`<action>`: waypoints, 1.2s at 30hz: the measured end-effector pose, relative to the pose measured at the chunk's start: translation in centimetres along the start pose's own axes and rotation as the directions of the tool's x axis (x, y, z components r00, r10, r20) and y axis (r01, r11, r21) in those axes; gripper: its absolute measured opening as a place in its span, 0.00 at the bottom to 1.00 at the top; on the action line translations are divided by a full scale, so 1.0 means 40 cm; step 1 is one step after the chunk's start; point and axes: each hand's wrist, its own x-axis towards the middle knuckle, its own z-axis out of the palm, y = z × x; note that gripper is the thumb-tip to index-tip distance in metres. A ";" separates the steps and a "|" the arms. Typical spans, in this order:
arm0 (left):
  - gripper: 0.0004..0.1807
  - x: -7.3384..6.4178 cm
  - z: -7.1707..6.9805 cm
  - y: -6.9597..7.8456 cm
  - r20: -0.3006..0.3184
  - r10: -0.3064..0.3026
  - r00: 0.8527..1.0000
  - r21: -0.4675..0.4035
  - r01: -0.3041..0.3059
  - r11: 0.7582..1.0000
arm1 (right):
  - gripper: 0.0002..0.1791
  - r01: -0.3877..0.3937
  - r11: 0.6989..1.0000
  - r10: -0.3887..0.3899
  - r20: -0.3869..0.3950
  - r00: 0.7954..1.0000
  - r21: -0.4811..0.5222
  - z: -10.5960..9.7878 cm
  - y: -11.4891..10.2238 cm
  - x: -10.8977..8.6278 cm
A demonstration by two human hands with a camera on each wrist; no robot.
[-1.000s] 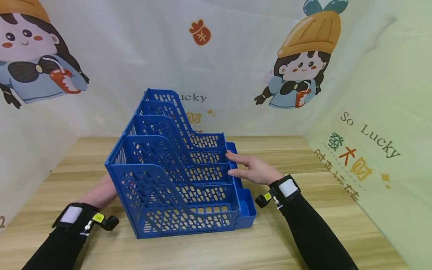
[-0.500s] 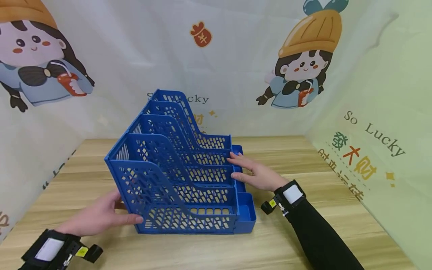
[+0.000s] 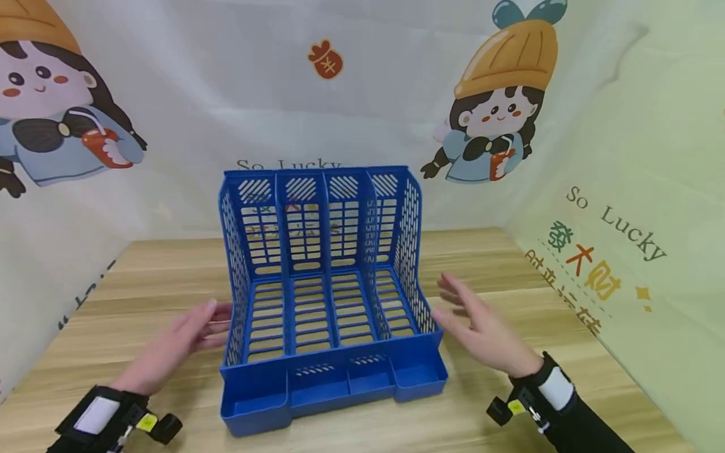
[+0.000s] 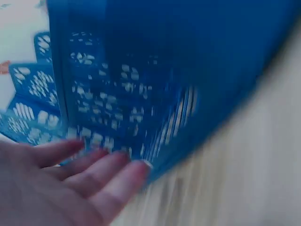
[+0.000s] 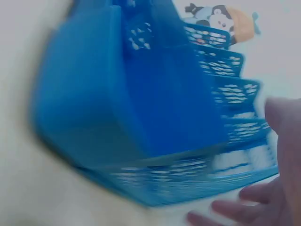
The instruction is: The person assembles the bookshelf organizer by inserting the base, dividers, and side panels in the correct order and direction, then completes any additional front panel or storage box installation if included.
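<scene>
A blue plastic file organizer (image 3: 325,270) stands upright on the table in the head view, its slotted compartments and low front trays facing me. My left hand (image 3: 170,346) is at its left side, fingers fairly straight and partly behind the side wall's edge. In the left wrist view, the left fingers (image 4: 117,181) extend toward the perforated wall. On the other side, my right hand (image 3: 489,330) is held with fingers spread, the thumb close to the front right corner. The right wrist view is blurred; a front tray (image 5: 174,99) fills its middle, with the right hand (image 5: 287,165) at the edge.
Light wood-grain tabletop (image 3: 464,409) lies under the organizer. A pale printed cloth (image 3: 374,113) with cartoon figures hangs behind the table and along both sides.
The organizer has turned, so its front trays, earlier pointing right, now face me. The right hand has moved right and nearer, off the tray end; the left is now beside the organizer's left wall.
</scene>
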 end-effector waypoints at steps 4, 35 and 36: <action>0.38 -0.057 0.018 0.015 0.203 -0.039 0.978 0.007 0.038 0.999 | 0.39 -0.298 0.945 0.264 0.226 0.938 0.132 0.024 0.051 -0.033; 0.46 0.224 0.073 -0.030 -0.234 -0.151 0.960 0.044 0.165 0.985 | 0.51 -0.490 0.839 0.476 0.118 0.872 0.238 0.077 0.190 0.214; 0.47 0.233 0.078 -0.026 -0.245 -0.165 0.956 0.028 0.177 0.984 | 0.51 -0.499 0.834 0.489 0.104 0.866 0.236 0.076 0.194 0.218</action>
